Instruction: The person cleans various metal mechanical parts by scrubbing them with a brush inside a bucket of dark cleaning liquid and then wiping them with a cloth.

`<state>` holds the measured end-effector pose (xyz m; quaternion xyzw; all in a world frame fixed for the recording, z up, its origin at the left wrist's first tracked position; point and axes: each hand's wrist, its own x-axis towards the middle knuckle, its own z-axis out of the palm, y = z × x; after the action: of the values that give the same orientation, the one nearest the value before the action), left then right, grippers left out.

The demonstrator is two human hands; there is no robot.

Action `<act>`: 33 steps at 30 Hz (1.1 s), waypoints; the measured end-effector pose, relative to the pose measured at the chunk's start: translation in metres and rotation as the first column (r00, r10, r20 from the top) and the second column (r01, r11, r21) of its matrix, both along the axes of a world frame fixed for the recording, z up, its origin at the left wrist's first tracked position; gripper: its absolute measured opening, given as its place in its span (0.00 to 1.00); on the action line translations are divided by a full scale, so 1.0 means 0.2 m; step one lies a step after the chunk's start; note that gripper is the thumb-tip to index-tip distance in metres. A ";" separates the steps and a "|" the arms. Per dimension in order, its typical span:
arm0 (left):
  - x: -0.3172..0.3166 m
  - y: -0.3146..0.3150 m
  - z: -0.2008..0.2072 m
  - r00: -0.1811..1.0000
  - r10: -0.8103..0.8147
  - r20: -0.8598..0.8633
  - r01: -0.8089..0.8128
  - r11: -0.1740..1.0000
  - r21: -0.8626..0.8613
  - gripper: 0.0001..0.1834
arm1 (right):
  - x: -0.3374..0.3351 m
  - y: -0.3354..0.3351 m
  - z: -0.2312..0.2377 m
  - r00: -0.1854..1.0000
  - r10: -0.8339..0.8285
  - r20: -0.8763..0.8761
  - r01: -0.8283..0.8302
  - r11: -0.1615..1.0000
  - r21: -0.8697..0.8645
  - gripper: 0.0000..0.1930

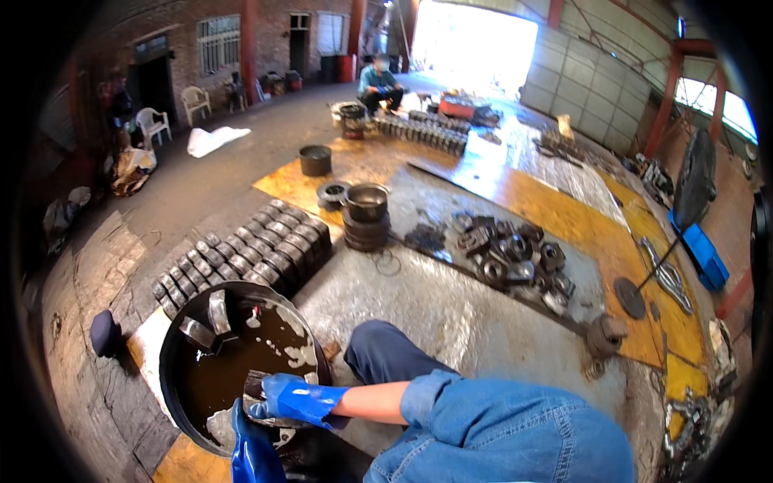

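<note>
My right hand [291, 398], in a blue rubber glove, grips a dark metal part [254, 390] at the near edge of a round black tub [167, 362]. My left hand [248, 443], also blue-gloved, is closed against the near left side of the same part; some of its fingers are hidden. Brown liquid [229, 372] with patches of pale foam fills the tub's lower part. Toward its far side, two curved metal pieces [217, 312] stick out of the liquid. The held part's lower side is covered by my gloves.
Rows of metal parts [250, 249] stand just beyond the tub. Stacked metal rings [366, 217] and a heap of dirty metal parts [515, 258] lie farther right. A pedestal fan [694, 181] stands at the right. Another person [378, 84] crouches far back beside more rows.
</note>
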<state>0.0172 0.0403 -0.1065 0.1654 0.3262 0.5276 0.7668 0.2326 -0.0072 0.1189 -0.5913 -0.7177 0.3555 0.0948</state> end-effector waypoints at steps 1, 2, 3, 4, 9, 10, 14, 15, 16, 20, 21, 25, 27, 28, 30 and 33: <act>-0.01 0.00 -0.02 0.999 -0.033 0.041 0.032 0.999 0.027 0.30 | 0.03 -0.04 0.02 0.988 0.033 -0.150 -0.022 0.997 0.079 0.33; 0.01 -0.04 0.01 0.994 -0.077 0.079 0.074 0.996 0.042 0.31 | 0.03 -0.04 0.00 0.989 0.016 -0.149 -0.009 0.999 0.052 0.33; 0.02 -0.06 0.03 0.991 -0.110 0.082 0.109 0.994 0.013 0.31 | 0.02 -0.05 -0.04 0.989 0.000 -0.149 0.004 1.000 0.025 0.34; 0.05 -0.04 0.00 0.994 -0.086 0.071 0.083 0.996 0.036 0.32 | 0.01 -0.04 -0.05 0.995 -0.015 -0.097 0.019 0.999 0.031 0.32; 0.09 -0.11 0.10 0.990 -0.128 -0.067 0.127 0.992 -0.022 0.32 | 0.08 -0.08 0.05 0.994 0.011 -0.108 -0.011 1.000 0.005 0.30; 0.11 -0.14 0.16 0.983 -0.153 -0.100 0.150 0.988 -0.038 0.32 | 0.09 -0.09 0.03 0.996 -0.012 -0.092 0.014 1.000 0.020 0.29; -0.05 -0.01 0.04 0.999 -0.033 -0.034 0.036 0.996 0.084 0.30 | -0.04 -0.01 -0.08 0.975 0.031 -0.218 0.011 0.982 0.188 0.28; -0.07 -0.03 0.03 0.998 -0.024 -0.066 0.027 0.998 0.054 0.30 | -0.01 -0.02 -0.01 0.990 0.027 -0.142 -0.014 0.996 0.090 0.28; -0.08 -0.05 0.04 0.995 -0.017 -0.102 0.020 0.999 0.028 0.30 | 0.00 -0.03 0.03 0.990 -0.006 -0.139 0.011 0.999 0.030 0.29; 0.12 -0.15 0.35 0.981 -0.144 -0.132 0.118 0.975 -0.191 0.32 | 0.03 -0.02 -0.11 0.992 -0.107 -0.066 0.108 0.994 0.011 0.33; 0.11 -0.15 0.37 0.977 -0.148 -0.155 0.110 0.967 -0.228 0.32 | 0.01 -0.02 -0.11 0.992 -0.106 -0.073 0.107 0.994 0.019 0.33; 0.04 -0.14 0.35 0.963 -0.092 -0.253 0.038 0.977 -0.212 0.31 | -0.01 -0.03 -0.05 0.985 -0.066 -0.160 0.075 0.996 0.048 0.35; 0.09 -0.16 0.40 0.957 -0.144 -0.252 0.083 0.967 -0.240 0.31 | 0.01 -0.02 -0.08 0.993 -0.082 -0.083 0.083 0.997 0.007 0.35; 0.12 -0.15 0.39 0.967 -0.119 -0.224 0.065 0.970 -0.235 0.31 | 0.02 -0.02 -0.09 0.994 -0.080 -0.072 0.081 0.997 0.002 0.34; 0.12 -0.14 0.37 0.978 -0.072 -0.198 0.027 0.976 -0.218 0.30 | 0.01 -0.01 -0.08 0.996 -0.061 -0.063 0.061 0.998 0.001 0.33; 0.08 -0.12 0.32 0.969 -0.071 -0.236 0.024 0.980 -0.196 0.30 | 0.00 -0.03 -0.06 0.987 -0.084 -0.138 0.094 0.993 0.064 0.32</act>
<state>0.0326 0.0159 -0.0419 0.1616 0.4621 0.4511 0.7462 0.2331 -0.0138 0.1065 -0.5938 -0.6945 0.3644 0.1797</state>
